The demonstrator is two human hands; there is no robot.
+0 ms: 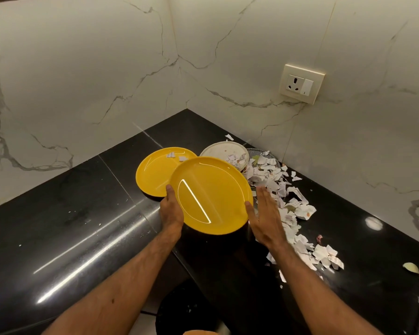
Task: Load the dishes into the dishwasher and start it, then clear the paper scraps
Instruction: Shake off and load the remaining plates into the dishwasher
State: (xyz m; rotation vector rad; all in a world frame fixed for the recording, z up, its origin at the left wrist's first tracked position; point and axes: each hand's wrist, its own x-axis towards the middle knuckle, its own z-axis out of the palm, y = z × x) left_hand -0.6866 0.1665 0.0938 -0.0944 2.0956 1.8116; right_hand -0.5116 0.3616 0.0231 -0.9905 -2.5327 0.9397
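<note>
Yellow plate [211, 197] held by its rim in left hand [171, 211].

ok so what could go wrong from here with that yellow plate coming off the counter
1. Only the left hand grips the raised yellow plate; the right hand lies flat at its rim, so the plate might slip.
2. The other yellow plate and the white plate carry paper scraps; loaded like that, the scraps could end up in the dishwasher.

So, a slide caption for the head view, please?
Left hand holds a yellow plate over the counter, right hand touching its rim, paper scraps beside.
</note>
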